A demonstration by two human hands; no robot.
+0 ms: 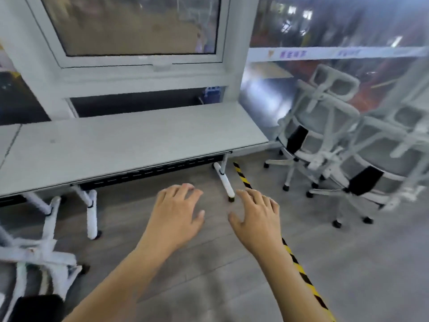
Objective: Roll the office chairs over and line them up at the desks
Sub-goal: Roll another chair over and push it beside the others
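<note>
From the head view, the left hand [175,211] and right hand [256,217] hover side by side over the floor, fingers spread and holding nothing. Two grey office chairs [329,126] stand close together at far right, beyond the striped floor tape [243,180], well apart from the hands. The long tabletop [120,145] runs along the window at left, and another chair's base [44,259] sits near left.
</note>
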